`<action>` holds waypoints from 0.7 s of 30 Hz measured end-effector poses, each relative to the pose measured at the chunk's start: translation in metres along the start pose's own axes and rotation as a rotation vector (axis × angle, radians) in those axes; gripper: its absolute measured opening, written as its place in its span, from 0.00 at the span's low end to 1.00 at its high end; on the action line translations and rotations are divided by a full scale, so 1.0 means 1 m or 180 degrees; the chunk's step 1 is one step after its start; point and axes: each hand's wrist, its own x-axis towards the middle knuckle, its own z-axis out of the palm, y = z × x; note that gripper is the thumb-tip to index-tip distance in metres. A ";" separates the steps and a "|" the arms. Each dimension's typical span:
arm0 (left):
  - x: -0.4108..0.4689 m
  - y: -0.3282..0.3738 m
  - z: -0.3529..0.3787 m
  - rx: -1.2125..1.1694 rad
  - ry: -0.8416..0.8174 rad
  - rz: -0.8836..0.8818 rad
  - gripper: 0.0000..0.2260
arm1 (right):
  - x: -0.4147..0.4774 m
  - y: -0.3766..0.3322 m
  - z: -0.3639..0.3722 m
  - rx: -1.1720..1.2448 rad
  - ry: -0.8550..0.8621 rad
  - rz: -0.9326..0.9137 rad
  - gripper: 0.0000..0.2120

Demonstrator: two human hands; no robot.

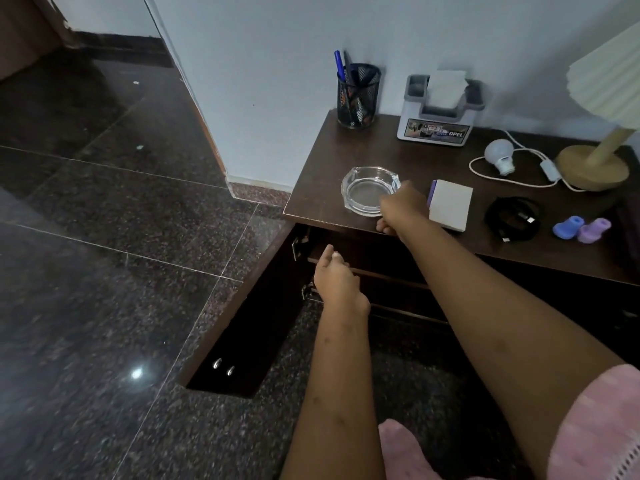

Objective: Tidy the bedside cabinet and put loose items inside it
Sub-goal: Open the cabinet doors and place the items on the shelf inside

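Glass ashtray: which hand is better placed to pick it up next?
Right: the right hand sits beside the glass ashtray on top; the left hand is lower, at the opened cabinet front.

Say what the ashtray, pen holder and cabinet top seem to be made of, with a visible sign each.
Ashtray: clear glass, glossy; see-through, with rim glints.
Pen holder: black mesh, probably metal; pens show through it.
Cabinet top: dark wood or laminate, smooth, slightly shiny.
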 end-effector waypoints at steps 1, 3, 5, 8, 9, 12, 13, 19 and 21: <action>-0.001 0.000 -0.001 0.0010 -0.0056 0.0011 0.15 | -0.005 0.002 0.000 -0.0001 -0.0036 -0.0051 0.19; -0.003 0.001 -0.003 -0.0025 -0.0227 0.0035 0.16 | -0.021 0.009 0.003 0.0000 -0.0113 -0.0170 0.17; -0.005 0.003 -0.007 -0.0147 -0.0417 0.0042 0.17 | -0.041 0.020 0.008 0.0077 -0.0227 -0.0328 0.17; -0.005 0.009 -0.015 -0.0360 -0.0344 0.0121 0.16 | -0.071 0.037 0.015 0.0246 -0.0388 -0.0596 0.19; -0.004 0.010 -0.019 -0.0468 -0.0270 0.0139 0.17 | -0.079 0.043 0.018 0.0228 -0.0439 -0.0681 0.18; 0.002 0.006 -0.031 -0.0714 -0.0122 0.0145 0.21 | -0.096 0.060 0.028 0.0105 -0.0618 -0.0775 0.14; 0.005 0.003 -0.035 -0.0656 -0.0027 0.0141 0.21 | -0.098 0.065 0.032 0.0125 -0.0718 -0.0723 0.13; 0.043 -0.026 -0.042 -0.0347 0.0462 0.0062 0.19 | -0.084 0.092 0.057 0.0171 -0.1201 -0.0213 0.11; 0.060 -0.035 -0.038 -0.0253 0.0447 -0.0001 0.18 | -0.069 0.102 0.066 0.0209 -0.1191 -0.0066 0.11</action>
